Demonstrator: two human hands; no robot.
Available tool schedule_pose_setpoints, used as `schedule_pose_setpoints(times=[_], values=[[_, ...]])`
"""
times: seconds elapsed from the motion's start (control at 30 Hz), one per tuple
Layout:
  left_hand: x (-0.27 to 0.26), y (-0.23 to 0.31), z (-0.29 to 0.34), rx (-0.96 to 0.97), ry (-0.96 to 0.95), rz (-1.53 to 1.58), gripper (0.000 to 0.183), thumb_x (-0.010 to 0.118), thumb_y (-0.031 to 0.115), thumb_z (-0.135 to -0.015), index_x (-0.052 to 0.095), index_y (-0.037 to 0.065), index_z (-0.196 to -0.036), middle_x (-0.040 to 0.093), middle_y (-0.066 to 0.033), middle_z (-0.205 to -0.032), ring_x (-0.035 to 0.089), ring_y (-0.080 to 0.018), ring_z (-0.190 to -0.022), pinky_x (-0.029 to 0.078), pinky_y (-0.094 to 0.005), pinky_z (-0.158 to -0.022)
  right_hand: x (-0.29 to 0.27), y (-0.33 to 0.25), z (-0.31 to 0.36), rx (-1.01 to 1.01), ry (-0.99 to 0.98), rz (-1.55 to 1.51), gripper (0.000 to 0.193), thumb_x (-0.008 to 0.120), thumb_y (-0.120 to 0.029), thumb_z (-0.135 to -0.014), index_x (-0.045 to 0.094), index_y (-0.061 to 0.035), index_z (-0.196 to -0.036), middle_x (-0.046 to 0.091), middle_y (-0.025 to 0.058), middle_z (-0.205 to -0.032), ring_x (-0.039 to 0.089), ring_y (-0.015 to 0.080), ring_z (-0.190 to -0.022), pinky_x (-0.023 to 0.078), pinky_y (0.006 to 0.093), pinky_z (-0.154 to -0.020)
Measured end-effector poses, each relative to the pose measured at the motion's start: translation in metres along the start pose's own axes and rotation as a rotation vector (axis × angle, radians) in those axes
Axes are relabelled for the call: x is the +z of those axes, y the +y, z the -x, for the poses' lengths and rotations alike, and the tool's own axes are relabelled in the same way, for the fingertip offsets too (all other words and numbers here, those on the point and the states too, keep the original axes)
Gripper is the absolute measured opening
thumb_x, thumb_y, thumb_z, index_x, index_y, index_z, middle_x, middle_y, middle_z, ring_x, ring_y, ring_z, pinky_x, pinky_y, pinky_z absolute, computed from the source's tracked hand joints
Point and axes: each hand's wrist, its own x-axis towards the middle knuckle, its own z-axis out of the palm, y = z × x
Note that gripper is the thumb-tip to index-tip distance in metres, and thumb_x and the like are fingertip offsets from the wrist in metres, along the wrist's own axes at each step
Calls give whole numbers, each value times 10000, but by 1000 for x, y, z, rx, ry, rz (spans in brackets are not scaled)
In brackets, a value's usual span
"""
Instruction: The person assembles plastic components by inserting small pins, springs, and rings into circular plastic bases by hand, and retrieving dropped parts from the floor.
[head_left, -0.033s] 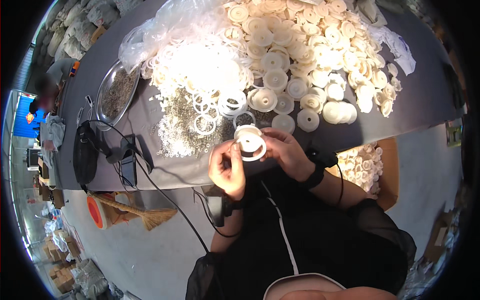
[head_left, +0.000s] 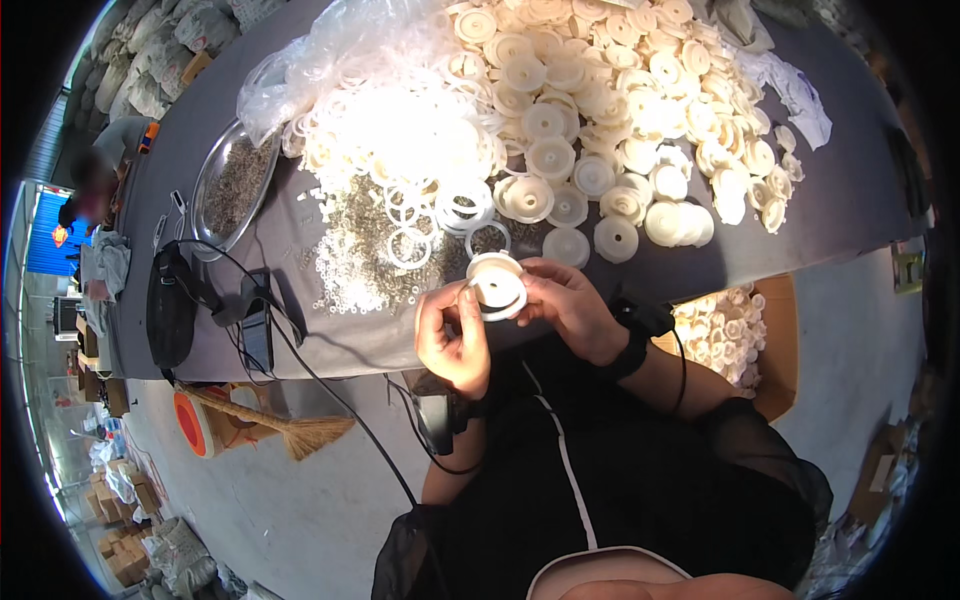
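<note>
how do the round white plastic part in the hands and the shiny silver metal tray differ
The white part is held by the left hand and right hand; the silver tray lies on the grey table. The part is small; the tray, much larger. Both look rounded.

A wide, dark grey surface (head_left: 820, 195) carries a broad heap of round cream plastic discs (head_left: 550, 125) with raised hubs, spreading to its right. Beside them, flat white plastic rings (head_left: 400, 150) lie piled, partly lost in glare, with a crumpled clear plastic bag (head_left: 335, 55) against their far side. Nearer the front edge are scattered tiny dark metallic pieces (head_left: 358, 215) and small pale ringlets (head_left: 340, 285). Leftward rest an oval silvery metal tray (head_left: 198, 185) and an elongated black fabric pouch (head_left: 172, 318).
</note>
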Motion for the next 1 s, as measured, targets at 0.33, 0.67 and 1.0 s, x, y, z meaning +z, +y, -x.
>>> schedule_pose_setpoints(times=[0.33,0.67,1.0], values=[[-3,2,8,148,70,-154,42,584,22,-856,552,10,-880,535,2,-742,453,-56,-636,371,-181,-584,0,11,18,-145,-63,203,278,595,-134,-871,530,24,-1090,585,12,-788,535,64,-665,449,210,-628],[-9,28,17,-293,-166,84,179,616,-48,-811,624,-11,-986,609,-74,-914,566,-78,-679,465,-186,-577,-7,11,9,-34,105,-303,231,486,-202,-924,543,-50,-1088,619,35,-920,587,110,-749,489,267,-683],[-13,29,11,522,-200,-558,229,672,-62,-656,666,34,-863,590,-94,-971,553,-253,-887,441,-347,-797,-7,25,19,136,-30,-420,192,482,-167,-924,527,-59,-1076,616,66,-917,603,164,-790,501,323,-719]])
